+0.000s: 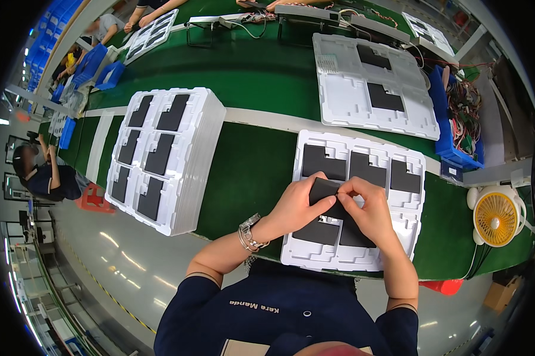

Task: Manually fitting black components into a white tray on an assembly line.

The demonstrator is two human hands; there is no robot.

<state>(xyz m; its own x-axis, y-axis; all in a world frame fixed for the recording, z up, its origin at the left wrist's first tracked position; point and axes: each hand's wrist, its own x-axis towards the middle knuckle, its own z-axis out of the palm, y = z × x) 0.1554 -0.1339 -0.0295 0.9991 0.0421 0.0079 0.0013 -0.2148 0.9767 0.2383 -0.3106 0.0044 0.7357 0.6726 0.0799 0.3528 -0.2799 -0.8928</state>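
Over the white moulded tray (407,222) in front of me, my left hand (296,206) grips a black flat piece (322,188) between thumb and fingers. The fingertips of my right hand (367,204) are pinched together at the right edge of that piece; whether they hold something small there is hidden. Several similar notched black pieces lie in the tray's pockets, such as one (325,162) beyond my left hand and one (405,176) at the far right. The pocket at the near right holds no black piece.
A tall stack of white trays (201,160) with black pieces on top stands to the left. Beyond the near tray lies another tray (332,110). A blue bin of wires (464,151) and a yellow fan (495,219) are at right. Other people work along the green bench (261,77).
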